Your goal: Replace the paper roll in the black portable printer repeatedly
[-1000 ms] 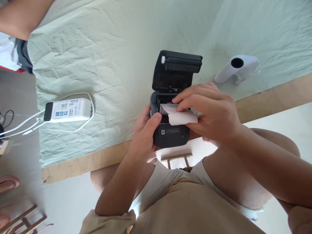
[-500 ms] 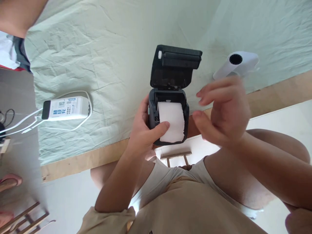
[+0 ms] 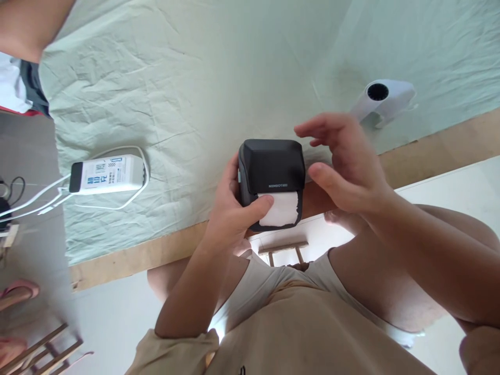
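A black label printer [image 3: 273, 161] with its lid down is held over the table's near edge. White paper [image 3: 279, 209] sticks out below the lid, its right edge ragged. My left hand [image 3: 234, 213] wraps the printer's left side, with the thumb lying on the paper. Just right of the printer, my right hand [image 3: 344, 161] hovers with fingers apart and nothing between them, not touching the printer.
A white power strip [image 3: 111, 173] with looped cables lies on the green cloth [image 3: 175, 104] at left. A white device with a black round end [image 3: 390, 99] lies at right. Another person's arm [image 3: 35, 23] reaches in at top left. A wooden stool [image 3: 54, 349] stands bottom left.
The printer's lid has swung down from open to covering the top part of the paper. My right hand has moved slightly left and up, closer to the printer. My left hand keeps its hold.
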Motion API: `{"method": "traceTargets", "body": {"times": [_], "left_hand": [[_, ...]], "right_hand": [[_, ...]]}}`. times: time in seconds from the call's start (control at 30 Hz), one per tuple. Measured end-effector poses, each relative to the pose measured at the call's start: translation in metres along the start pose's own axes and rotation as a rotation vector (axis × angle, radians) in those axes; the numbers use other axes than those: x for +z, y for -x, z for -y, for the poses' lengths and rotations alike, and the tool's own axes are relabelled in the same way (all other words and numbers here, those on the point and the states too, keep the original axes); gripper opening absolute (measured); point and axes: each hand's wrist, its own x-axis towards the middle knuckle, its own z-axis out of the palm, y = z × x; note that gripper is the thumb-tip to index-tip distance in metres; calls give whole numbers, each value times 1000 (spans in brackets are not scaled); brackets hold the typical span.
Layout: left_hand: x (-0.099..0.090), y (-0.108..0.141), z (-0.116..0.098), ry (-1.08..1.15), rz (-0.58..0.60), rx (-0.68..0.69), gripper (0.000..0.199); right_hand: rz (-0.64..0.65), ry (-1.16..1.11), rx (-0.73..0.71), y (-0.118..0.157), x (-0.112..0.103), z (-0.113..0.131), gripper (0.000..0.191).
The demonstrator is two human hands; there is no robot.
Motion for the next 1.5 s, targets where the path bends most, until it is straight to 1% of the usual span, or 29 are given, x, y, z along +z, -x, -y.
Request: {"method": "traceTargets", "body": {"times": [0.07, 0.17, 0.27, 0.33, 0.4, 0.47, 0.67, 0.8, 1.03, 1.2, 1.37, 1.5], "left_hand": [[1, 2, 0, 27, -1, 5, 86], [7, 7, -5, 77, -38, 5, 73], [12, 11, -11, 135, -44, -63, 61], [13, 12, -13, 151, -45, -112, 58], [12, 11, -12, 145, -49, -131, 60], [10, 9, -10, 134, -54, -129, 63], [9, 8, -8, 125, -57, -114, 61], [9, 8, -8, 146, -59, -118, 60], [9, 6, -11, 140, -69, -167, 61], [8, 6, -9, 121, -63, -119, 60], [7, 5, -7, 125, -56, -113, 53], [13, 2, -7, 176, -85, -65, 45]], "right_hand": [[77, 13, 60, 0, 0, 5, 46], [184, -4, 154, -3, 0, 13, 50], [241, -34, 202, -6, 0, 18, 53], [243, -31, 217, -7, 0, 17, 57], [241, -23, 216, -6, 1, 14, 60], [240, -15, 204, -5, 2, 11, 62], [227, 8, 162, -5, 1, 7, 58], [224, 3, 166, -6, 1, 5, 61], [254, 63, 140, -7, 1, 3, 63], [264, 87, 151, -7, 1, 5, 64], [242, 97, 137, -6, 3, 7, 62], [232, 118, 116, -6, 2, 8, 58]]}}
